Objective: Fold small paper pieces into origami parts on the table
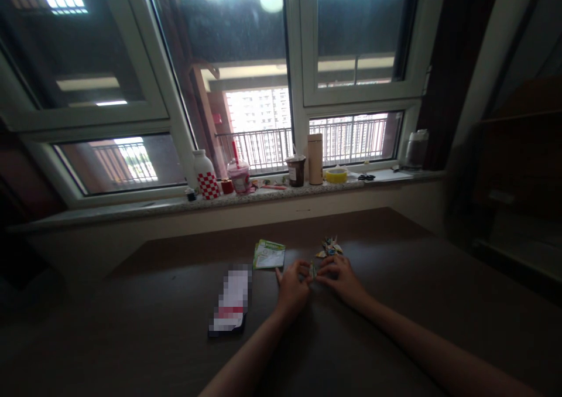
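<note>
My left hand point(292, 288) and my right hand point(340, 279) rest close together on the dark brown table point(153, 338). Both have their fingers curled in a pinch around a small patterned piece of folded paper point(312, 270) between them. Just beyond my right hand lies a little heap of colourful folded paper figures point(330, 247). A green and white packet point(269, 254) lies flat a short way past my left hand. Left of my left forearm lies a flat dark object with a blurred white and red face point(230, 301).
A stone windowsill point(132, 206) runs behind the table and carries a white bottle with red checks point(206, 175), a pink lidded cup point(239, 177), a dark cup point(296, 170), a tall tan flask point(315, 158), a yellow tape roll point(336, 175), scissors point(366, 177) and a jar point(416, 148). Dark shelving stands at the right.
</note>
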`<state>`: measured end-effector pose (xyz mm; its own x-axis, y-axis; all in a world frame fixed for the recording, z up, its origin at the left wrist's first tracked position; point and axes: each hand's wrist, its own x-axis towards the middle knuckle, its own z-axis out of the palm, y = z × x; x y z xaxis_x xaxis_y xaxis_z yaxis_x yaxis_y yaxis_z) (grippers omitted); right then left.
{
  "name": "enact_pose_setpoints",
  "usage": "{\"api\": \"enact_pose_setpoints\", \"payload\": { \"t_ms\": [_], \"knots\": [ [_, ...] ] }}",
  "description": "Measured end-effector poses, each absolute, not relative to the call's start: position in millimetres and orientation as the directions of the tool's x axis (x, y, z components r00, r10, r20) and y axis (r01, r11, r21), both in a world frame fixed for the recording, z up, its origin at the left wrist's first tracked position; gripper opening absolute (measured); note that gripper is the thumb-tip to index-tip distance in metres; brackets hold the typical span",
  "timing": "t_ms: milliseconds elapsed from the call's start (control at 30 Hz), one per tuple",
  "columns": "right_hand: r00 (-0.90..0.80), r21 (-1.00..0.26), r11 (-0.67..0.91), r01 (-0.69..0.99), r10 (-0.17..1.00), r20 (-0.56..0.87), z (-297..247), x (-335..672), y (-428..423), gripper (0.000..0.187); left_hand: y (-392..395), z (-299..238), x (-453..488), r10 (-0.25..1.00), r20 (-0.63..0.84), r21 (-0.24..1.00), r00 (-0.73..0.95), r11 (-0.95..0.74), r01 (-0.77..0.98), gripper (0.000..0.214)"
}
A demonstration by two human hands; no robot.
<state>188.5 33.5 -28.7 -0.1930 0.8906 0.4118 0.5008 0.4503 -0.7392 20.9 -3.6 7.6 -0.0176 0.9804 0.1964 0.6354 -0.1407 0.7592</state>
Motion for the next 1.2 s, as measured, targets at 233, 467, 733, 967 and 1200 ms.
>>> {"api": "enact_pose_setpoints", "payload": {
  "t_ms": [233,467,733,967,1200],
  "knots": [
    [-0.199,-0.741,0.482,0.467,0.874,0.444,-25.8,189.5,32.4,0.014,-5.5,7.8,20.6,0.967,0.256,0.759,-0.017,-0.190,0.622,0.027],
    [-0.182,-0.793,0.499,0.349,0.867,0.465,-26.7,190.3,36.5,0.020,-9.3,11.9,20.2,0.948,0.314,0.733,-0.048,-0.210,0.647,0.012],
    [-0.193,-0.846,0.437,0.304,0.898,0.394,-22.3,188.3,30.9,0.021,-4.7,9.1,19.3,0.973,0.232,0.751,-0.010,-0.173,0.637,0.018],
    [-0.196,-0.810,0.416,0.413,0.909,0.367,-23.1,190.3,31.5,0.012,-1.3,3.3,18.5,0.974,0.226,0.752,0.002,-0.176,0.636,0.021],
    [-0.187,-0.826,0.400,0.397,0.917,0.354,-24.2,189.9,32.1,0.018,-3.2,4.9,18.6,0.973,0.229,0.750,-0.015,-0.167,0.640,0.019]
  ]
}}
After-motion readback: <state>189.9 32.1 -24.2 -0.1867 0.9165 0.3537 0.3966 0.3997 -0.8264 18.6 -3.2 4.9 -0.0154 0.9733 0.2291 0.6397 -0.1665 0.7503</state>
